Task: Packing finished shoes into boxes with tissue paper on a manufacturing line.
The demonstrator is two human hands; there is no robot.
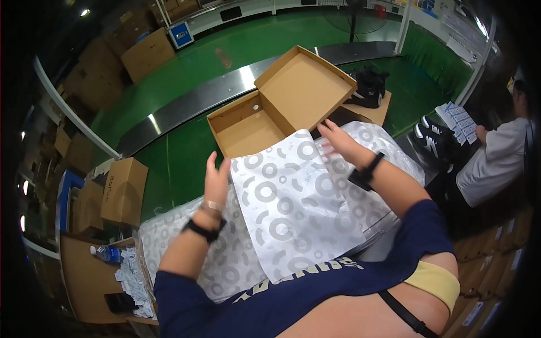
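Note:
A sheet of white wrapping paper with grey rings (287, 197) lies in front of me, its far edge against the near side of an open brown shoe box (248, 132). The box's lid (307, 84) stands folded back to the right. At the sheet's left edge is my left hand (216, 180), with thumb and fingers apart; whether the thumb touches the paper I cannot tell. My right hand (341, 143) is by the sheet's far right corner, fingers stretched and spread below the lid. More of the same patterned paper (389, 152) lies underneath and to both sides.
Beyond the box runs a curved metal-edged conveyor (194, 101). A black shoe (369, 87) rests on a carton behind the lid. At right, a person (496, 152) stands near black-and-white shoes (434, 138). Left are cartons (124, 188), a water bottle (106, 253) and paper slips (135, 279).

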